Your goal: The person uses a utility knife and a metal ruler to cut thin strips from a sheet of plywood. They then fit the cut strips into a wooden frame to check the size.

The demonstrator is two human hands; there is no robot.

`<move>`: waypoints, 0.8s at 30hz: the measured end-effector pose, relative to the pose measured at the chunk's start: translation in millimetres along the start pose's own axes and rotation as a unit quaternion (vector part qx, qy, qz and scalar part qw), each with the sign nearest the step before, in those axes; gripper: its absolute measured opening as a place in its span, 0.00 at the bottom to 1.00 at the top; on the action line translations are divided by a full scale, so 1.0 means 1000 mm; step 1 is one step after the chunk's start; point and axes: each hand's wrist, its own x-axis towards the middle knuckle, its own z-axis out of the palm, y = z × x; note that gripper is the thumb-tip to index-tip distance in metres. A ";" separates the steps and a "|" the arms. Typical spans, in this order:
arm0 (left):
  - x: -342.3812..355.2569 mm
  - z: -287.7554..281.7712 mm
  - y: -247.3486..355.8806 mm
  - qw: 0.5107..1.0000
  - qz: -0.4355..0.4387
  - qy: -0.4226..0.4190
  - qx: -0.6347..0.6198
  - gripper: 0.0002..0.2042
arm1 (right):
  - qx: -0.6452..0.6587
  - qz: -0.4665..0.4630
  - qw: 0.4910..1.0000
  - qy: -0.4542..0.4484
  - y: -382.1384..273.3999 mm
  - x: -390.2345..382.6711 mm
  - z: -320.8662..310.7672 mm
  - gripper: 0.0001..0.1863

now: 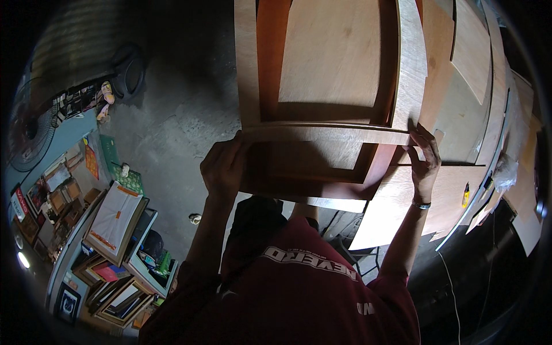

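Note:
A light plywood frame [249,75] with a crossbar [322,134] lies over reddish-brown wooden pieces [270,46] and pale inner panels [328,52]. My left hand [221,169] is closed on the left end of the crossbar, at the near side of the frame. My right hand [424,161] grips the crossbar's right end with bent fingers and thumb. What lies under my fingertips on the left is partly hidden. The nearest edge of the stack hangs just above my legs.
Plywood sheets [471,52] and a board [431,195] with a yellow utility knife [465,195] lie at right. A white cord [451,287] runs down. At left are a fan [31,126], several picture frames [121,302] and cluttered shelves [144,264] beside the concrete floor [167,132].

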 end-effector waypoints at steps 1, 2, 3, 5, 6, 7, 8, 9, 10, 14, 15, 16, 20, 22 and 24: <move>-0.001 0.000 -0.002 1.000 0.004 -0.003 0.008 0.10 | -0.002 0.003 1.000 -0.001 0.000 0.000 0.000 0.27; -0.003 0.001 -0.005 1.000 0.007 -0.005 0.017 0.11 | -0.004 0.006 1.000 -0.002 0.000 -0.001 0.000 0.27; -0.002 0.001 -0.005 1.000 0.012 -0.008 0.025 0.12 | -0.007 0.009 1.000 -0.002 0.000 -0.001 0.000 0.27; 0.003 0.001 -0.002 1.000 0.021 0.017 -0.002 0.13 | -0.010 0.003 1.000 -0.003 -0.003 0.001 0.000 0.26; 0.006 0.002 0.001 0.999 0.026 0.029 -0.018 0.14 | -0.014 0.000 1.000 -0.004 -0.003 0.001 -0.001 0.25; 0.010 0.001 -0.003 0.997 0.072 0.005 -0.001 0.16 | -0.006 -0.004 1.000 -0.006 -0.002 0.000 0.000 0.26; 0.014 -0.002 -0.010 0.993 0.117 -0.019 0.015 0.17 | 0.002 -0.009 1.000 -0.008 0.000 -0.001 0.001 0.26; 0.017 -0.004 -0.016 0.985 0.162 -0.042 0.030 0.18 | 0.008 -0.014 1.000 -0.009 0.002 -0.001 0.000 0.27; 0.018 -0.006 -0.017 0.985 0.159 -0.056 0.024 0.18 | 0.002 -0.013 1.000 -0.011 0.002 -0.001 0.000 0.27; 0.020 -0.010 -0.022 0.981 0.172 -0.086 0.024 0.15 | 0.008 -0.011 1.000 -0.016 0.002 0.000 0.000 0.27; 0.020 -0.009 -0.022 0.982 0.167 -0.088 0.019 0.14 | 0.014 -0.010 1.000 -0.016 0.002 0.000 -0.001 0.27; 0.020 -0.008 -0.022 0.982 0.163 -0.090 0.013 0.13 | 0.015 -0.003 1.000 -0.018 0.001 0.000 -0.002 0.28; 0.020 -0.007 -0.016 0.985 0.151 -0.080 0.025 0.12 | 0.006 0.001 1.000 -0.017 -0.007 0.003 -0.002 0.28; 0.018 -0.006 -0.011 0.988 0.130 -0.079 0.031 0.12 | 0.002 0.017 1.000 -0.019 -0.006 0.004 -0.004 0.28; 0.017 -0.006 -0.015 0.988 0.135 -0.068 0.005 0.12 | 0.007 0.023 1.000 -0.020 -0.005 0.002 -0.003 0.27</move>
